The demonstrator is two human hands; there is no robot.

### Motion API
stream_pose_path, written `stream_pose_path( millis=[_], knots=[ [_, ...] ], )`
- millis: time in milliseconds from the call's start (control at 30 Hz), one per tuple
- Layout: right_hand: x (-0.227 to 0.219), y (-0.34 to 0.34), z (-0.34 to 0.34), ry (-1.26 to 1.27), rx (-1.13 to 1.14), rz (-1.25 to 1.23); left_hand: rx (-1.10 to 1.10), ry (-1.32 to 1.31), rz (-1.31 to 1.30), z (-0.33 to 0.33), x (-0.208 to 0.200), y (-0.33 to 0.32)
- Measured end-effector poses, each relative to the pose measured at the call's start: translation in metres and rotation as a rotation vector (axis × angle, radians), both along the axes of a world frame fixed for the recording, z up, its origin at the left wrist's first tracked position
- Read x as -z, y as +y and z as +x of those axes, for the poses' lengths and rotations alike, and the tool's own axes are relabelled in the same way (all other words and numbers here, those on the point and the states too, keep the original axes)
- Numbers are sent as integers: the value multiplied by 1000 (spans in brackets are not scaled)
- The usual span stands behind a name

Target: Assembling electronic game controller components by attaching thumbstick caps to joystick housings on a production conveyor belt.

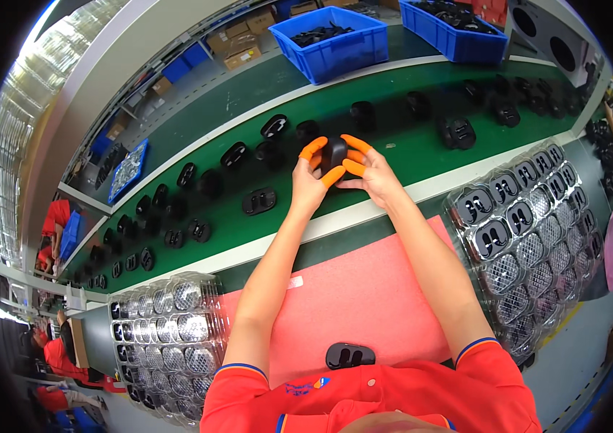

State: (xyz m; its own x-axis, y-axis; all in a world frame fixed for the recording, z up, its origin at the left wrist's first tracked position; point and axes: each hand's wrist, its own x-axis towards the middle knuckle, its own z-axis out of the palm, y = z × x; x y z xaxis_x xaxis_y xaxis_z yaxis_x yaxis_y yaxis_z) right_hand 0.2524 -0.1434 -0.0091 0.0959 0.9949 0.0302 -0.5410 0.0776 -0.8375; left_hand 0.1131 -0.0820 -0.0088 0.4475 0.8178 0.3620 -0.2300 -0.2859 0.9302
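Over the green conveyor belt, a rounded black plastic case is held up between my two hands. My left hand closes on its left side, and my right hand grips it from the right. Orange finger cots cover several fingertips on both hands. Part of the case is hidden behind the fingers. Close to my body, an oval black insert with two slots lies on the pink mat. A similar slotted oval piece rests on the belt, left of my hands.
Clear plastic trays stand on either side of the mat: the left tray and the right tray, which holds several black inserts. More black cases line the belt. Blue bins of dark parts sit beyond it. Other people work at far left and right.
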Motion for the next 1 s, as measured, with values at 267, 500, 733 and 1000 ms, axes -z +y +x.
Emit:
stream_pose_path(
  millis=[267, 500, 733, 1000],
  knots=[
    [-2, 1, 7, -38, 62, 16, 36, -102, -260, -10, -2, 13],
    [-6, 4, 19, -208, 166, 58, 204, -473, -464, -12, -4, 18],
    [17, 9, 77, -1147, 876, -215, -472, 769, 570, -6, 7, 119],
    [18, 8, 84, -1398, 1231, 54, -681, 1469, 601, 14, 26, 176]
  ],
)
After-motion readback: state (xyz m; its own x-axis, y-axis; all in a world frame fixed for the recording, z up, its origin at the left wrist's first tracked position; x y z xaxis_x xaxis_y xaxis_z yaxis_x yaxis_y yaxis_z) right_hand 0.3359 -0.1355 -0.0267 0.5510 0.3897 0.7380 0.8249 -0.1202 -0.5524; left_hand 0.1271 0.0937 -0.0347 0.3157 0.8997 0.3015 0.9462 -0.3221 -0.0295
